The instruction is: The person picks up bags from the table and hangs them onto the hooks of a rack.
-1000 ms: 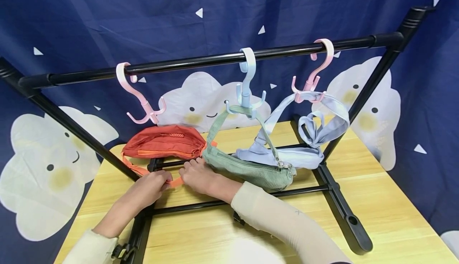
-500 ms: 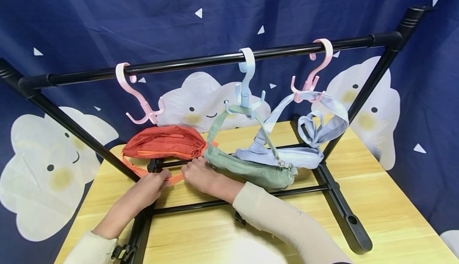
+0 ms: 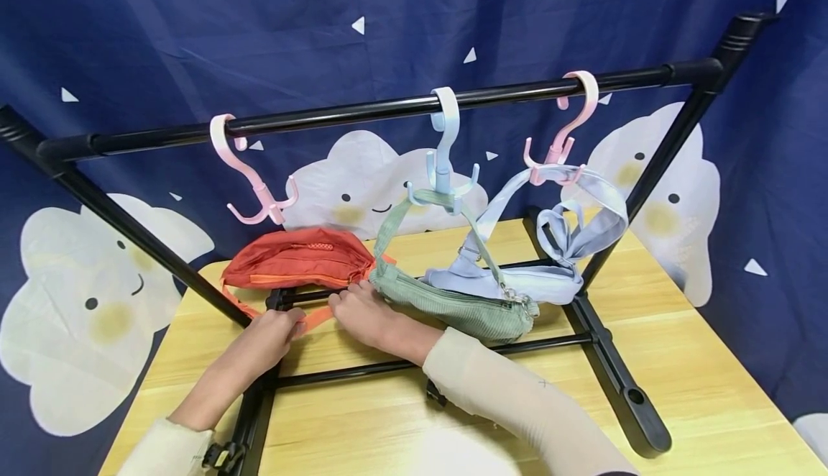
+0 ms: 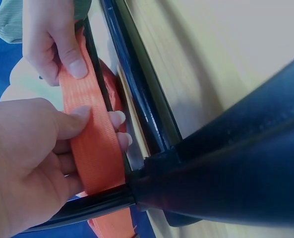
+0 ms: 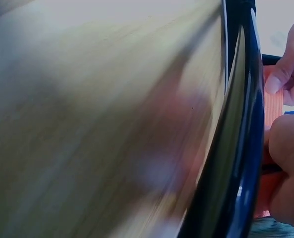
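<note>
The red waist bag point(image 3: 294, 257) lies on the table at the back left, its orange strap point(image 3: 317, 318) running forward to both hands. My left hand point(image 3: 274, 336) pinches the strap between thumb and fingers, as the left wrist view shows closely. Farther along the same webbing, my right hand point(image 3: 369, 310) grips it, thumb lying flat on top in the left wrist view. A stretch of strap point(image 4: 94, 148) spans the two hands. Just right of my right hand is a green corduroy bag point(image 3: 446, 307), its handle looped over a light blue hook point(image 3: 445, 145).
A black rack point(image 3: 349, 111) stands over the table point(image 3: 362, 426), its lower bars close to both hands. From its top bar hangs a pink hook point(image 3: 249, 174) above the red bag. Another pink hook point(image 3: 576, 116) carries a pale blue bag point(image 3: 537, 285). A blue curtain point(image 3: 291, 30) hangs behind.
My right hand has shifted slightly to the right, and a little more orange strap shows between the hands. The left hand stays nearly in place; the hung bags look the same.
</note>
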`<act>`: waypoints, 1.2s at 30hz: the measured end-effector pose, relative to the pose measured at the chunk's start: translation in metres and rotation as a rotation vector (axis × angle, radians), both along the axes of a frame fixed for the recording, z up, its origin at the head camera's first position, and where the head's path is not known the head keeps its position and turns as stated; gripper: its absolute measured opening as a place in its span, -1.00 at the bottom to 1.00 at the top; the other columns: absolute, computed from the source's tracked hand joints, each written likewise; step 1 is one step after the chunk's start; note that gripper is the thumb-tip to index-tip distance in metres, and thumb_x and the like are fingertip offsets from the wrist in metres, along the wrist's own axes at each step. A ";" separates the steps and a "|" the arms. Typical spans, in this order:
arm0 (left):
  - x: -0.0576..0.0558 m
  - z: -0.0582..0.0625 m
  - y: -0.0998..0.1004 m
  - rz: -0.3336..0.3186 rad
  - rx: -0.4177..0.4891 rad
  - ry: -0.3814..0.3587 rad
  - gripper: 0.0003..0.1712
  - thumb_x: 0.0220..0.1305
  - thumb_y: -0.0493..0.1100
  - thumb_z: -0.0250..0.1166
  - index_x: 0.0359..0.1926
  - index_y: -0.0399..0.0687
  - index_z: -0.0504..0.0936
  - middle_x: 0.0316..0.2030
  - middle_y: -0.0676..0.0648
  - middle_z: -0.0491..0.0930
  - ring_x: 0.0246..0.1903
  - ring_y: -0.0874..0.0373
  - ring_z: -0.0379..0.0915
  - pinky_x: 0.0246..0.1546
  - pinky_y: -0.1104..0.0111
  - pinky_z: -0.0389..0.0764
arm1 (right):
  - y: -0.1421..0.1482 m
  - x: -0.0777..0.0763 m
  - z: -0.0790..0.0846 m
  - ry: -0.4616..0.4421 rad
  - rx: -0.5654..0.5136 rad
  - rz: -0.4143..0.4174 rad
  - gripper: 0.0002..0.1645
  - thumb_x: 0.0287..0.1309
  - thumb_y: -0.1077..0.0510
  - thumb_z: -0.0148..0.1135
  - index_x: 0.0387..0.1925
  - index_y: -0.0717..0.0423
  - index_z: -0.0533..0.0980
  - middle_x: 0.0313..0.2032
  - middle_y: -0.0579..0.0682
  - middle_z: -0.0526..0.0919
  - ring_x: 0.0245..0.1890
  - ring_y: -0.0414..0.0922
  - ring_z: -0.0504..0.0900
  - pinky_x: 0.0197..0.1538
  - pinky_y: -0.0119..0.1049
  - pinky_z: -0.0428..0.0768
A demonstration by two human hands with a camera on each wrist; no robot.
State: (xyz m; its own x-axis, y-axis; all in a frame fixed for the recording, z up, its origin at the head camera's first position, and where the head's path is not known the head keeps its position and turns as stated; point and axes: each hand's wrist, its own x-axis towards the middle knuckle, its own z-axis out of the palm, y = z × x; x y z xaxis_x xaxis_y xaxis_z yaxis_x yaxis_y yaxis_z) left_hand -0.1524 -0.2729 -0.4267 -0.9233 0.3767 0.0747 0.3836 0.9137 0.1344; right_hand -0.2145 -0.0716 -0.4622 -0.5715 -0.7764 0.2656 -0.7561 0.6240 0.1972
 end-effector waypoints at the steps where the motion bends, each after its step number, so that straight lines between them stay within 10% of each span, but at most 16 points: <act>1: 0.000 0.000 0.000 0.004 0.004 0.009 -0.79 0.38 -0.34 0.34 -0.40 -0.07 0.54 -0.65 0.13 0.21 -0.62 0.30 0.20 -0.51 0.43 0.30 | 0.000 0.000 0.000 -0.004 -0.010 -0.002 -0.91 0.43 0.16 0.16 -0.21 -0.10 0.56 -0.27 -0.22 0.74 -0.23 -0.18 0.69 -0.24 -0.34 0.33; 24: 0.001 0.011 0.013 -0.009 0.114 0.306 -0.72 0.22 -0.44 0.40 -0.44 -0.07 0.51 -0.59 0.07 0.40 -0.53 0.21 0.35 -0.53 0.35 0.43 | -0.004 0.008 0.013 -0.008 -0.324 -0.004 -0.76 0.57 -0.01 0.06 -0.18 -0.04 0.59 -0.34 -0.20 0.74 -0.31 -0.21 0.63 -0.21 -0.36 0.37; 36: 0.003 0.022 0.015 0.020 0.142 0.336 -0.73 0.24 -0.46 0.37 -0.45 -0.07 0.52 -0.58 0.04 0.50 -0.55 0.24 0.43 -0.52 0.33 0.51 | -0.002 0.008 0.023 0.113 -0.341 0.018 -0.76 0.55 0.07 0.06 -0.28 -0.04 0.58 -0.47 -0.21 0.66 -0.46 -0.24 0.58 -0.35 -0.39 0.44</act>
